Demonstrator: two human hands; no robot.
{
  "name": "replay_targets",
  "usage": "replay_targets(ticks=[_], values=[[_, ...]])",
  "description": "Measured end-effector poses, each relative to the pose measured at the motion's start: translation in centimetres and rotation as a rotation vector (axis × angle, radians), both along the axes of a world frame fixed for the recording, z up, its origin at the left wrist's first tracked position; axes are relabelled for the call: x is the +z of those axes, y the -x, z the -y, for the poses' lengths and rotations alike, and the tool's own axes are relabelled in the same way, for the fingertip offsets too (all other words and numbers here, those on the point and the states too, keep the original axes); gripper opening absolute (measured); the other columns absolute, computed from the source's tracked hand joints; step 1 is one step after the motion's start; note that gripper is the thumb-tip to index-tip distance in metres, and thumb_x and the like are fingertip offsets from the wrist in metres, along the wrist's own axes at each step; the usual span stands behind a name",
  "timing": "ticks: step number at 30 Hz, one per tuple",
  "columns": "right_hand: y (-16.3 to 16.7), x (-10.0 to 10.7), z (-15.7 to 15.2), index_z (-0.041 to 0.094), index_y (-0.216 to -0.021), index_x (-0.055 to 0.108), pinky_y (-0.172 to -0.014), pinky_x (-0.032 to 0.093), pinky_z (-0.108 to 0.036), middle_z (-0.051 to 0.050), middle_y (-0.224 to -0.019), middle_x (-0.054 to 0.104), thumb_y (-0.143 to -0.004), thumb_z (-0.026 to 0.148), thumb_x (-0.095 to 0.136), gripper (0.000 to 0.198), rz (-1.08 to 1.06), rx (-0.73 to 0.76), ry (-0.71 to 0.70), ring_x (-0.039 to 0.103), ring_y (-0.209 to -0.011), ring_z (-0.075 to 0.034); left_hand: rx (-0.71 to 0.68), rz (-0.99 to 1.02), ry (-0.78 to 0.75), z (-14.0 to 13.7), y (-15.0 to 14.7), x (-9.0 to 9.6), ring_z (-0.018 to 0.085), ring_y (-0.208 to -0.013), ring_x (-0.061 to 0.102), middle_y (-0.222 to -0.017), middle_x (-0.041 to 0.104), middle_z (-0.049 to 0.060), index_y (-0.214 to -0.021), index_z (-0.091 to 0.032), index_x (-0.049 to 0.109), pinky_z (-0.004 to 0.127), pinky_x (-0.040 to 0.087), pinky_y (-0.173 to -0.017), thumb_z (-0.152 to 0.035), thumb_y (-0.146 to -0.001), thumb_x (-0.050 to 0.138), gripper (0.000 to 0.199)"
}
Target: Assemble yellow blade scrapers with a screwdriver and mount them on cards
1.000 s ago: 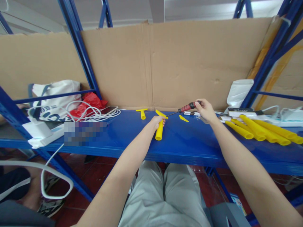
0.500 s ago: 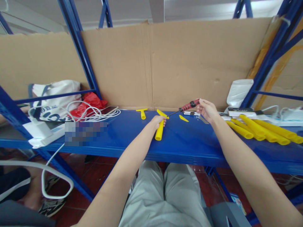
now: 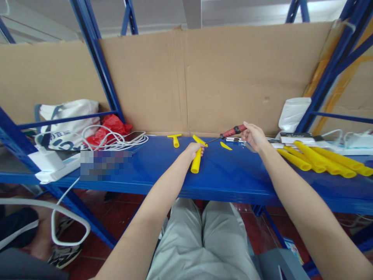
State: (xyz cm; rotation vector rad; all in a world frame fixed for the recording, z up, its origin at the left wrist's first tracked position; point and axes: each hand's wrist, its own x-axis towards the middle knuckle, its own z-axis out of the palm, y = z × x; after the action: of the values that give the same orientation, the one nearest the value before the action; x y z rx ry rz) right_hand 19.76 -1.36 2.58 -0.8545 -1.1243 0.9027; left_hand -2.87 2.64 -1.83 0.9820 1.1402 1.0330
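Observation:
My left hand is closed around a yellow tube with a flat yellow crosspiece at its far end, a T-shaped handle lying toward me on the blue shelf. In my right hand is the end of a red and black screwdriver, pinched by the fingers. The screwdriver slants down to the left, and its thin shaft reaches the crosspiece beside my left fingers. Exactly where the tip sits is hidden. A loose flat yellow piece lies just right of it. Farther left stands another yellow T-shaped piece.
Several yellow tubes are piled at the right. White cables, a red plastic bag, a white cloth bag and a power strip crowd the left. Cardboard walls the back. A seated person's leg shows at lower left.
The screwdriver handle has turned a little in my right fingers, showing more plain red. My left hand and the yellow handle have stayed in place.

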Motion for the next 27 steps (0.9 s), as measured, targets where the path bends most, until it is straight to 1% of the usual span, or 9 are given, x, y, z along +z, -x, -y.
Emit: replay_targets(ticks=[2,4,8,10,14,17,21,24,27], values=[[0.11,-0.02,0.03,0.021,-0.066,0.042,-0.037,0.032,-0.019,0.008,-0.042,0.038,-0.073,0.049,0.068,0.039,0.001,0.007,-0.005,0.038,-0.037,-0.006,0.002,-0.006,0.0,0.04,0.01,0.03,0.008,-0.044,0.04,-0.045,0.044,-0.002,-0.08,-0.012,0.058,0.022,0.034,-0.045,-0.01,-0.078,0.064,0.007],[0.18,-0.03,0.06,0.021,-0.068,0.044,-0.037,0.032,-0.018,0.008,-0.043,0.04,-0.075,0.05,0.066,0.037,0.007,0.007,-0.009,0.039,-0.037,-0.007,0.006,-0.015,-0.001,0.11,0.03,0.06,0.008,-0.044,0.04,-0.045,0.044,-0.003,-0.083,-0.012,0.059,0.021,0.034,-0.045,-0.011,-0.079,0.064,0.007],[0.11,0.01,0.16,0.02,-0.069,0.045,-0.04,0.036,-0.018,0.005,-0.05,0.049,-0.079,0.044,0.064,0.032,0.033,0.008,0.015,0.045,-0.04,-0.007,0.011,-0.032,-0.003,0.21,0.05,0.09,0.008,-0.041,0.039,-0.044,0.043,-0.003,-0.086,-0.012,0.058,0.021,0.033,-0.043,-0.013,-0.078,0.064,0.009],[0.04,0.02,0.19,0.019,-0.069,0.045,-0.04,0.036,-0.018,0.005,-0.052,0.05,-0.08,0.041,0.063,0.03,0.049,0.023,0.018,0.046,-0.04,-0.007,0.012,-0.038,-0.003,0.22,0.03,0.1,0.008,-0.04,0.038,-0.044,0.043,-0.004,-0.086,-0.012,0.058,0.021,0.033,-0.042,-0.013,-0.078,0.064,0.01],[-0.04,-0.01,0.07,0.02,-0.069,0.045,-0.039,0.035,-0.018,0.006,-0.052,0.047,-0.074,0.042,0.069,0.033,0.025,0.015,0.004,0.044,-0.04,-0.006,0.013,-0.047,-0.004,0.18,-0.01,0.12,0.008,-0.04,0.038,-0.043,0.043,-0.004,-0.086,-0.012,0.059,0.021,0.033,-0.042,-0.013,-0.079,0.063,0.008],[-0.07,-0.07,-0.18,0.02,-0.067,0.044,-0.04,0.036,-0.018,0.006,-0.052,0.047,-0.071,0.044,0.071,0.037,-0.023,-0.016,0.023,0.045,-0.042,-0.006,0.012,-0.05,-0.006,0.14,0.09,0.17,0.008,-0.04,0.038,-0.043,0.042,-0.004,-0.087,-0.012,0.059,0.021,0.033,-0.042,-0.014,-0.08,0.062,0.007],[-0.16,-0.22,-0.46,0.021,-0.067,0.042,-0.039,0.036,-0.019,0.007,-0.046,0.042,-0.072,0.048,0.069,0.039,-0.001,-0.032,0.059,0.043,-0.04,-0.007,0.0,-0.054,-0.019,0.02,0.25,0.13,0.009,-0.041,0.041,-0.045,0.044,-0.004,-0.087,-0.013,0.059,0.022,0.035,-0.043,-0.016,-0.08,0.063,0.008],[-0.14,-0.27,-0.37,0.021,-0.068,0.044,-0.038,0.034,-0.019,0.008,-0.043,0.039,-0.074,0.051,0.067,0.038,0.028,-0.014,0.052,0.04,-0.037,-0.007,-0.002,-0.058,-0.031,-0.19,0.21,-0.05,0.009,-0.043,0.042,-0.045,0.044,-0.003,-0.086,-0.012,0.059,0.023,0.036,-0.045,-0.014,-0.08,0.064,0.008],[0.02,-0.14,-0.07,0.02,-0.07,0.048,-0.04,0.035,-0.018,0.007,-0.044,0.041,-0.078,0.047,0.064,0.033,0.003,0.014,0.043,0.041,-0.038,-0.007,-0.002,-0.06,-0.04,-0.47,0.12,-0.28,0.01,-0.045,0.042,-0.045,0.044,-0.002,-0.086,-0.011,0.059,0.024,0.036,-0.047,-0.013,-0.08,0.063,0.007]])
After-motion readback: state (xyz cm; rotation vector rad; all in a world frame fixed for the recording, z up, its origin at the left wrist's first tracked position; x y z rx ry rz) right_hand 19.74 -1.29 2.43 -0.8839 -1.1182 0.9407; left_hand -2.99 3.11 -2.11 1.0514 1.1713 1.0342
